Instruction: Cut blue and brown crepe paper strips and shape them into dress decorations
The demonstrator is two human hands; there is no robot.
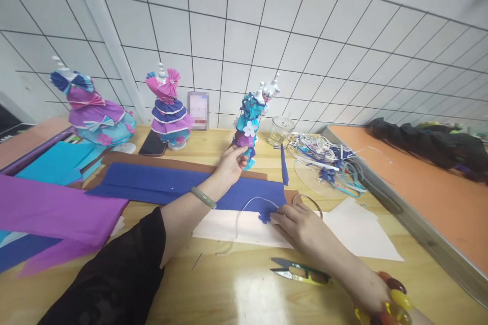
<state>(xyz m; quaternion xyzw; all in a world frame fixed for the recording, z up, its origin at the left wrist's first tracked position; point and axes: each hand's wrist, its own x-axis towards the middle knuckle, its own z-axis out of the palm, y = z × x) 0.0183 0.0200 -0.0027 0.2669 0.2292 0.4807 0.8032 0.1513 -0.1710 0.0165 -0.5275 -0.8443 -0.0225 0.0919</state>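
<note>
My left hand [231, 166] reaches to a small dress form [251, 111] wearing a teal and blue crepe-paper dress with a white flower and a purple one. The fingers are closed around its lower part, by the skirt. My right hand [301, 226] pinches the edge of a dark blue paper flower [264, 217] between thumb and fingers. A thin white cord [238, 216] loops up beside the flower; where it ends is unclear. Under the flower lies a pale paper strip [232, 226], with a folded blue crepe sheet [152, 183] behind it. Yellow-handled thread snips [301, 271] rest below my right hand.
Two dressed forms, one pink and navy [171, 111] and one purple and teal [95, 109], stand by the tiled wall. A dark phone [153, 143], a glass cup [280, 131], a heap of ribbon scraps [324, 155] and purple paper [57, 208] surround the work area. An orange board [412, 177] borders the right.
</note>
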